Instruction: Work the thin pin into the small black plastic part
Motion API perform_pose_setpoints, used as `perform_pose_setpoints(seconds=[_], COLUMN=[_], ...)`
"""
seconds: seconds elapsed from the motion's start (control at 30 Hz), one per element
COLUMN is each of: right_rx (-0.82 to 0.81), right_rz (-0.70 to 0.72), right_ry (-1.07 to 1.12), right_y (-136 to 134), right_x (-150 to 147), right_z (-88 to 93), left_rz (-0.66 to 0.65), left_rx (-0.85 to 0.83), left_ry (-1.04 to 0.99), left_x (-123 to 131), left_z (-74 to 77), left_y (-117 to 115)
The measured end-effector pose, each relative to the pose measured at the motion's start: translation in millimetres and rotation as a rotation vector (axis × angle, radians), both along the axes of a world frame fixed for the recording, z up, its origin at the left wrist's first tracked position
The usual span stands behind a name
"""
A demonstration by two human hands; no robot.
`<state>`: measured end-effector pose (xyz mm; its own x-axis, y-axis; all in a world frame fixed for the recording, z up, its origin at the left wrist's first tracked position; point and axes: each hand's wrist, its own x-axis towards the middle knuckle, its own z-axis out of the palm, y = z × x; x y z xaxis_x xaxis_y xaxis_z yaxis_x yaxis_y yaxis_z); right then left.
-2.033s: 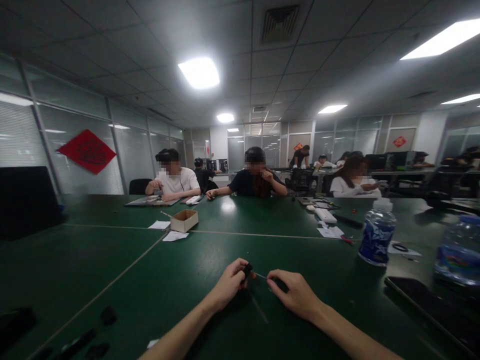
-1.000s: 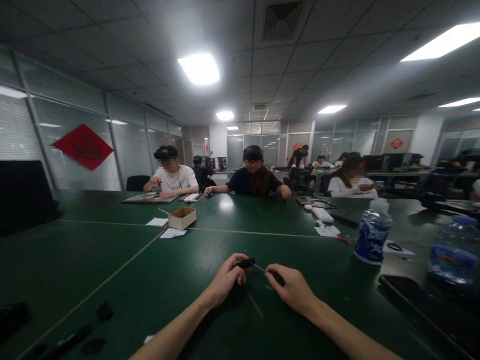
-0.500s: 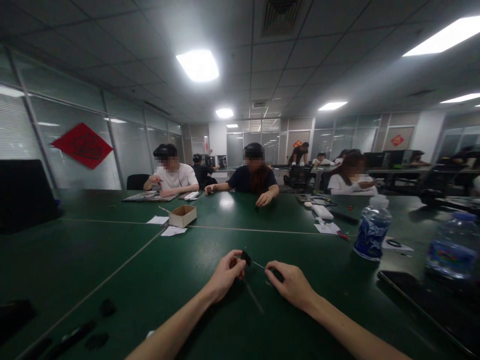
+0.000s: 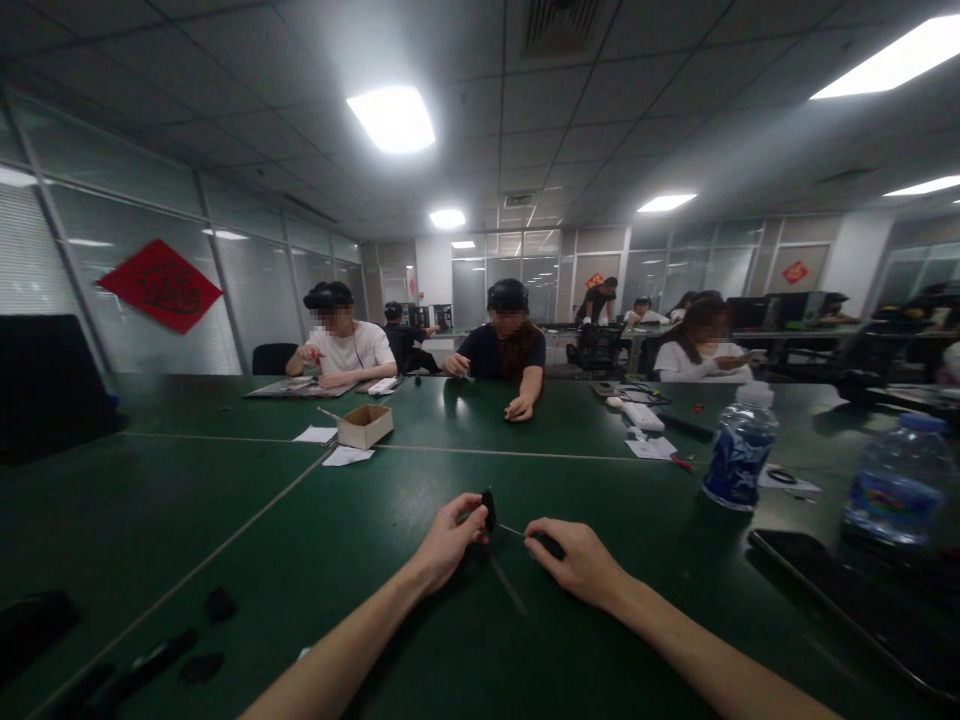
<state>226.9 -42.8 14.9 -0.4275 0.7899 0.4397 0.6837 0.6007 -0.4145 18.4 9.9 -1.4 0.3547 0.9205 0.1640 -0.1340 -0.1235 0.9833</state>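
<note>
Both hands (image 4: pixel 448 541) (image 4: pixel 574 560) low (fingers pinched) over table (image 4: pixel 315 560)

A small black part (image 4: pixel 489 510) sits low in the frame, just left of centre, pinched upright between fingertips above the green surface. To its right, a thin screwdriver (image 4: pixel 534 539) lies nearly level, its slim metal shaft slanting up-left with the tip close to the black part; whether they touch cannot be told. Its dark handle is mostly covered by fingers.
</note>
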Motion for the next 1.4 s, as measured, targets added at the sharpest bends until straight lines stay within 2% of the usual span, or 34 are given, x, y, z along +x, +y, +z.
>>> perform_pose_setpoints(seconds=[0.27,0.43,0.73,1.17,1.4], right_rx=[0.017,0.031,0.068,0.033,0.060], right_rz=[0.060,0.026,0.017,0.077,0.079], right_ry=[-0.019,-0.041,-0.051,-0.013,-0.018], right_y=[-2.5,-0.6,1.6,0.2,1.3], right_x=[1.9,1.6,2.1,5.0,4.6], right_z=[0.7,-1.9,-4.2,-3.4,-4.5], left_rz=[-0.029,-0.057,-0.022,-0.128,-0.144], left_rx=[-0.047,-0.033,-0.027,-0.009,-0.033], left_ry=[-0.015,-0.046,-0.049,-0.020,-0.030], left_x=[-0.2,-1.8,-1.6,-3.5,-3.5], left_z=[2.6,1.1,-0.1,1.3,0.4], left_y=[-1.1,-1.3,-1.4,1.0,1.9])
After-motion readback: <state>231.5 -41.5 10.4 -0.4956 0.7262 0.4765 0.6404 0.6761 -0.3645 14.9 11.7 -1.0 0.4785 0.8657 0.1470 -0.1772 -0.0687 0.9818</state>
